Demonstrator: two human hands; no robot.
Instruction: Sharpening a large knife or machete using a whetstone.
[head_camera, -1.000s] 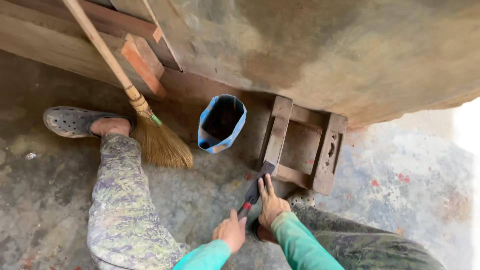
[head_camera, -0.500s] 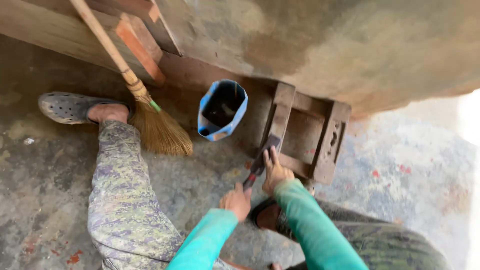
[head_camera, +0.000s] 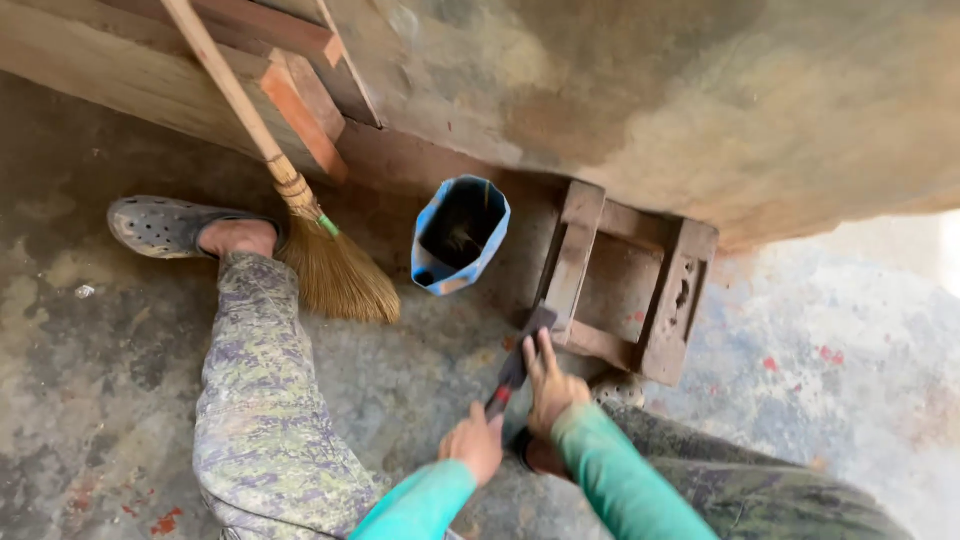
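Fingers of the right hand lie extended and pressed together, flat along the dark blade of the chisel-like tool, apparently to steady and steer its tip. The left hand is closed around the tool's handle end, where a red band shows just ahead of the knuckles; this rear grip looks placed to supply the push while the forward hand guides.

The tool runs diagonally up from the left hand, its tip touching the lower near corner of the wooden frame. The frame lies on the concrete floor, butted against the base of the wall, which would brace it against pressure from the tool.

Just left of the frame stands an open blue container, within reach. A broom leans against stacked timber, its bristles resting on the floor. The person's left leg stretches out alongside, foot in a grey clog.
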